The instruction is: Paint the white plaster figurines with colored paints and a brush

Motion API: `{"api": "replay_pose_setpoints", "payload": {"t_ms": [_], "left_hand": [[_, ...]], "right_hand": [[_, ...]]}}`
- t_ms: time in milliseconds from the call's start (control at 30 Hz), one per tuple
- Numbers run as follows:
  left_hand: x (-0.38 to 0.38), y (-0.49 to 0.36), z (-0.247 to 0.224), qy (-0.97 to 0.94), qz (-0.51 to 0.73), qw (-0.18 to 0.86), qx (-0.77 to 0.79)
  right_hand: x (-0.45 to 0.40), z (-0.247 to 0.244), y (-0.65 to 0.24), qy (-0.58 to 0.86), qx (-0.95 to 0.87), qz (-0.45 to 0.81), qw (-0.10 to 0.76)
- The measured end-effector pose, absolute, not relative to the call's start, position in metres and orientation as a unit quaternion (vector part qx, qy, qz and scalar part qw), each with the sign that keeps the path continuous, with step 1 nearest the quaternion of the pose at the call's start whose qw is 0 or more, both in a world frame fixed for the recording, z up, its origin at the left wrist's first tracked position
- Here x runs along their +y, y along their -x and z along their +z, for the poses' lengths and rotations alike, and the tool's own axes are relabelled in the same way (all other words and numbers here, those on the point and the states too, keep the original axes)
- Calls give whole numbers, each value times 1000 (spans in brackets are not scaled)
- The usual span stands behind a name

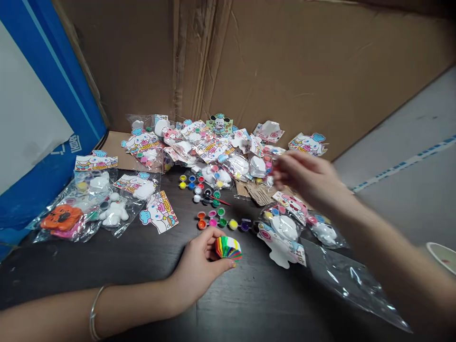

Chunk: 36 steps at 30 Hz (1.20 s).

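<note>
Near the middle of the dark table, my left hand (203,263) pinches a small figure (228,248) painted in rainbow stripes, with some white and yellow on top. My right hand (294,173) is raised over the right side of the pile of packets, smeared by motion; whether it holds anything is unclear. Just beyond my left hand stand open paint pots (213,222) in orange, pink and green, with yellow and purple ones beside them. Further back are more pots (191,183), and a thin red brush (220,200) lies by the black and green ones.
Bagged white figures with printed cards (215,151) are heaped at the back against a cardboard wall (285,61). More bags (67,209) lie left. Cardboard pieces (259,194), packets (285,228) and a clear plastic sleeve (349,275) lie right.
</note>
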<state>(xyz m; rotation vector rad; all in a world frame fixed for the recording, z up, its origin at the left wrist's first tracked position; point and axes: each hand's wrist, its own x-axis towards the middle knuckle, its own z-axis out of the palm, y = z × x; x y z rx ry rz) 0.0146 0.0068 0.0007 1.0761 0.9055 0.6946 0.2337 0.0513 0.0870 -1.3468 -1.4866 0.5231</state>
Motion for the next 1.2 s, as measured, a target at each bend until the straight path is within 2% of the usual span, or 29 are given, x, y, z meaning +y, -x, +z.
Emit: {"api": "replay_pose_setpoints", "payload": {"t_ms": [100, 300, 700, 1033, 1200], "left_hand": [[7, -15, 0, -483, 310, 711, 407], [7, -17, -4, -488, 293, 707, 420], [7, -17, -4, -500, 271, 698, 435], [5, -17, -6, -493, 280, 703, 429], [7, -15, -5, -486, 286, 709, 422]], "right_hand": [[93, 56, -184, 530, -637, 270, 490], [129, 24, -143, 513, -687, 259, 445], [131, 17, -139, 513, -743, 239, 356], [131, 20, -137, 527, -742, 229, 346], [120, 34, -149, 547, -715, 219, 376]]}}
